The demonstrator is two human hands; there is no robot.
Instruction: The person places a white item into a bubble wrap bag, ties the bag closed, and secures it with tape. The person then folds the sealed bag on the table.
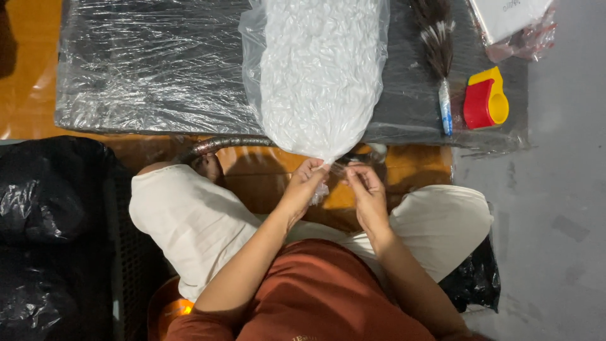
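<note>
Two hands meet at the centre of the frame, just below the narrow lower end of a clear plastic bag [315, 76] stuffed with small white pieces. Your left hand [304, 184] has its fingers [314, 168] pressed together, pinching the bag's gathered tip. Your right hand [367, 192] sits just beside it, fingers [355, 174] curled inward toward that same tip; whether they grip plastic or something thin and dark between the hands, you cannot tell, since the spot is small and shadowed.

The bag lies lengthwise from the top edge of the frame down to your hands, resting on a low dark tabletop [151, 69] wrapped in crinkled clear film. Its upper end is cut off by the frame. What the white pieces are is hard to make out.

To the right of the bag on the tabletop lie a brush with dark bristles [439, 44] and a red and yellow tape dispenser [485, 100]. At the upper right a white packet [512, 17] is partly out of frame. A ribbed metal hose [221, 144] curves out from under the bag, its far end hidden. Black plastic bags [44, 215] fill the lower left, and your knees in cream trousers [189, 221] flank your forearms.
</note>
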